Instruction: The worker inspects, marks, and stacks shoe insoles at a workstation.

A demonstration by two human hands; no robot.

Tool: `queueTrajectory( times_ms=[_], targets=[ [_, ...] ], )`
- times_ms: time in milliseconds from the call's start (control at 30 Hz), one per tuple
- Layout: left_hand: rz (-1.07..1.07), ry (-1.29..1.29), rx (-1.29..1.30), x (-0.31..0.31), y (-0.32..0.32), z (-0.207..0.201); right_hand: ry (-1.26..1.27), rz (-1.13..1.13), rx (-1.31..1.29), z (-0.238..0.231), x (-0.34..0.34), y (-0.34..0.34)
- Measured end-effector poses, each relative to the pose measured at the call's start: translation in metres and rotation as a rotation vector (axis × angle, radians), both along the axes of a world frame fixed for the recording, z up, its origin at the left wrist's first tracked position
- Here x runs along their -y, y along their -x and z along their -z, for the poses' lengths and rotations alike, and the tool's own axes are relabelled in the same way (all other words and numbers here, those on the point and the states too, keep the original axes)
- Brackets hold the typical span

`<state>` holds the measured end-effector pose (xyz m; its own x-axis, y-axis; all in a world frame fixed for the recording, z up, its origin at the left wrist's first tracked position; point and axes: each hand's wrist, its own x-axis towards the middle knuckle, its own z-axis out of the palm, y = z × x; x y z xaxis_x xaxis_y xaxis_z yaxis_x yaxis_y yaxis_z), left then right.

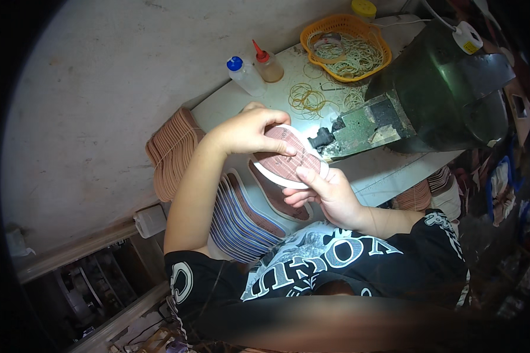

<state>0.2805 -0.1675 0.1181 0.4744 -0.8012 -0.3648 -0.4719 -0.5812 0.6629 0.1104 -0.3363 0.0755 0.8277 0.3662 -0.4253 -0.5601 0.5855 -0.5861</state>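
Observation:
In front of me I hold a reddish-brown insole [277,163] with a white edge. My left hand [254,130] grips its upper left side, thumb laid across the face and fingers hidden behind. The lower right end is pinched by my right hand [331,197], thumb on top and fingers underneath. Just beyond the insole's right edge is the dark working head [321,139] of a green machine [368,126]; whether they touch I cannot tell. Under my hands lies another brown insole [297,210], beside a leaning row of insoles [238,220] with blue and white edges.
Tied tan insoles [174,150] stand by the wall at left. A blue-capped bottle [245,76] and a red-tipped bottle [270,67] stand at the back. Rubber bands [306,100] lie near a yellow basket [310,52] full of more. More insoles [412,198] sit below the table's right side.

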Motion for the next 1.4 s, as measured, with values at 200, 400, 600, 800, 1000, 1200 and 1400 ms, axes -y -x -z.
queueTrajectory(
  times_ms=[200, 400, 600, 800, 1000, 1200, 1400],
  targets=[
    [-0.153, 0.085, -0.172, -0.014, 0.016, 0.011, 0.084, -0.042, 0.022, -0.001, 0.007, -0.005],
    [-0.345, 0.052, -0.175, -0.015, 0.045, 0.003, 0.139, -0.051, 0.038, -0.002, 0.015, -0.007],
    [-0.694, 0.144, -0.276, -0.017, 0.091, 0.019, 0.230, -0.019, 0.123, 0.012, 0.020, -0.007],
    [-0.848, 0.173, -0.568, 0.002, 0.120, 0.015, 0.249, -0.095, 0.231, 0.003, 0.038, -0.003],
    [-0.978, 0.158, -0.625, 0.014, 0.128, 0.006, 0.424, -0.355, 0.374, 0.012, 0.042, 0.030],
    [-0.904, 0.138, -0.514, 0.011, 0.130, -0.002, 0.425, -0.266, 0.365, 0.004, 0.056, 0.010],
    [-1.124, 0.365, -0.353, 0.019, 0.132, 0.009, 0.289, -0.255, 0.317, 0.011, 0.054, -0.009]
  ],
)
